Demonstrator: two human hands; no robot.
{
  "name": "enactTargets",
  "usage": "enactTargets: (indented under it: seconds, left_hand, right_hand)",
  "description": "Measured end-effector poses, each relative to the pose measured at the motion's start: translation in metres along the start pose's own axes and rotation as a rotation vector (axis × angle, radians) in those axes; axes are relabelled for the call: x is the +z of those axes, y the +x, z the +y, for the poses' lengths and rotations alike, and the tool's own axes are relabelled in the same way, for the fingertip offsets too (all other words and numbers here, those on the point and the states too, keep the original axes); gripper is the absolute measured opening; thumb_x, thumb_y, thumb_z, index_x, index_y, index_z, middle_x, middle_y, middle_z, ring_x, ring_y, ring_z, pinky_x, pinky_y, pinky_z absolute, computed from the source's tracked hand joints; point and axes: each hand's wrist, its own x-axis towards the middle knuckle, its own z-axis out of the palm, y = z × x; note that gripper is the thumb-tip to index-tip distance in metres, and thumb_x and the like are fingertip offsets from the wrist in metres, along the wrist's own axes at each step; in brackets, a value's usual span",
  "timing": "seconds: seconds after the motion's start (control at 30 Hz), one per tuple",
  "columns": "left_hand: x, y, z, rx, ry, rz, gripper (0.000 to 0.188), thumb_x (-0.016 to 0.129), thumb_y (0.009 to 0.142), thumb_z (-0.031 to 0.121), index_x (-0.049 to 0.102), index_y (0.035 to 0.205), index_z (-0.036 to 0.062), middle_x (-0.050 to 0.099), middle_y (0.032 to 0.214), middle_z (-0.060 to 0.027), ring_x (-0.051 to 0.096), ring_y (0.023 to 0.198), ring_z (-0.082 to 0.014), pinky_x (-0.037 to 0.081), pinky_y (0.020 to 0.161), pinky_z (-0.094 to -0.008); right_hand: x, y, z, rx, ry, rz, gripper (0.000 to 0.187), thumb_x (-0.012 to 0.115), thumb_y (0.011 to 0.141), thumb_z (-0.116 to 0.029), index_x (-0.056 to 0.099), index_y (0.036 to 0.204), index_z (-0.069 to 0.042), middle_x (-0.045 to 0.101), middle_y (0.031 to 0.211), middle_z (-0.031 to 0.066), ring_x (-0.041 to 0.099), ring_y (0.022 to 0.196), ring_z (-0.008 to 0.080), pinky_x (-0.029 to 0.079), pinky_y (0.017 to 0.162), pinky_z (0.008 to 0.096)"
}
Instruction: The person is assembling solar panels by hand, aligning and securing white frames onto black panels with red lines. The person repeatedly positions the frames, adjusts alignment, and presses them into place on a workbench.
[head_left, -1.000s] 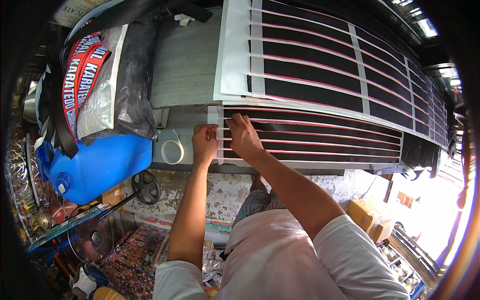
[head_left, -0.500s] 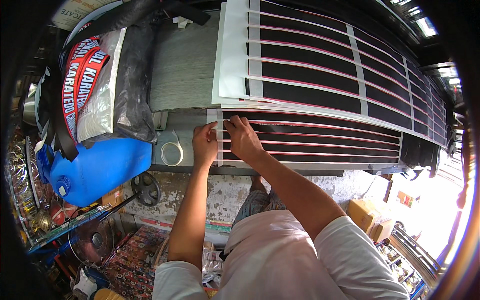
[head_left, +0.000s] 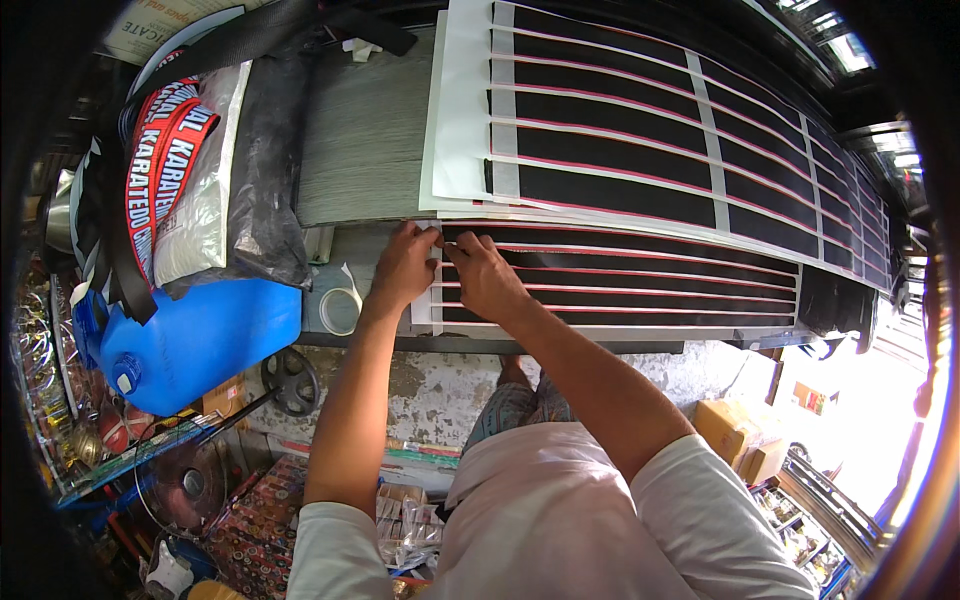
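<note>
Black strips [head_left: 640, 262] with white and red edges lie side by side on a narrow pale sheet along the table's near side. A whitish tape band [head_left: 428, 305] crosses their left ends. My left hand [head_left: 402, 265] is at this left end, thumb and fingers pinched close together near the far strips. Just beside it, my right hand [head_left: 484, 278] rests over the strip ends with its fingers bent and closed. The fingertips of both hands nearly meet, and whatever is between them is too small to make out. Left of my left hand lies a roll of whitish tape [head_left: 340, 311], its loose end sticking up.
Beyond, a larger white sheet [head_left: 455, 150] carries wider black strips. At left are a plastic-wrapped package [head_left: 195, 225] with red lettered belts [head_left: 160, 170] on it and a blue jerrycan [head_left: 215, 335]. Below stand a fan [head_left: 190, 483] and a cardboard box [head_left: 735, 432].
My left hand has shifted away from me and slightly left, toward the far strip ends, and its wrist has turned. My right hand has stayed almost in place.
</note>
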Motion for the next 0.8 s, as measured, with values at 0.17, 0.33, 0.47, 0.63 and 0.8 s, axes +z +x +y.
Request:
enactTargets:
  seconds: [0.17,0.33,0.47,0.63,0.8]
  left_hand:
    - [-0.006,0.015,0.007,-0.03,0.179,-0.14,0.03,0.085,0.082,0.001,0.072,0.109,0.0054,0.073,0.118,-0.0175,0.07,0.117,-0.0414,0.058,0.096,-0.0527]
    - [-0.01,0.021,0.009,0.045,0.268,-0.213,0.034,0.086,0.076,0.004,0.073,0.108,0.0036,0.073,0.117,-0.0185,0.071,0.114,-0.0424,0.059,0.094,-0.0524]
    - [-0.001,0.018,-0.006,0.191,0.424,-0.138,0.038,0.087,0.073,0.007,0.073,0.107,-0.0005,0.073,0.119,-0.0211,0.072,0.114,-0.0428,0.061,0.094,-0.0518]
    - [-0.005,0.036,0.023,0.167,0.487,-0.324,0.04,0.087,0.073,0.009,0.073,0.109,-0.0028,0.071,0.124,-0.0212,0.071,0.117,-0.0411,0.062,0.097,-0.0502]
    - [0.0,0.034,0.014,0.253,0.524,-0.32,0.042,0.088,0.073,0.01,0.074,0.11,-0.0023,0.07,0.126,-0.0195,0.071,0.119,-0.0401,0.06,0.101,-0.0497]
  right_hand:
    - [0.001,0.003,0.007,0.012,0.022,-0.043,0.053,0.067,0.079,0.004,0.069,0.133,0.004,0.062,0.119,0.0194,0.061,0.11,0.0382,0.054,0.102,0.0449]
    - [0.008,0.002,0.011,0.008,-0.025,-0.019,0.047,0.066,0.079,0.002,0.07,0.126,0.002,0.062,0.117,0.0202,0.062,0.108,0.0385,0.054,0.102,0.045]
    - [0.004,0.005,0.004,0.048,-0.004,-0.118,0.056,0.072,0.08,0.002,0.069,0.136,0.003,0.056,0.135,0.0187,0.06,0.122,0.04,0.059,0.108,0.0469]
    - [0.005,0.001,0.011,-0.018,-0.045,-0.025,0.033,0.067,0.078,0.001,0.071,0.11,0.005,0.062,0.117,0.0205,0.062,0.105,0.0376,0.055,0.102,0.0442]
    - [0.006,0.0,0.01,0.019,0.013,0.0,0.029,0.068,0.077,0.002,0.072,0.106,0.005,0.063,0.118,0.021,0.062,0.109,0.0382,0.055,0.104,0.0443]
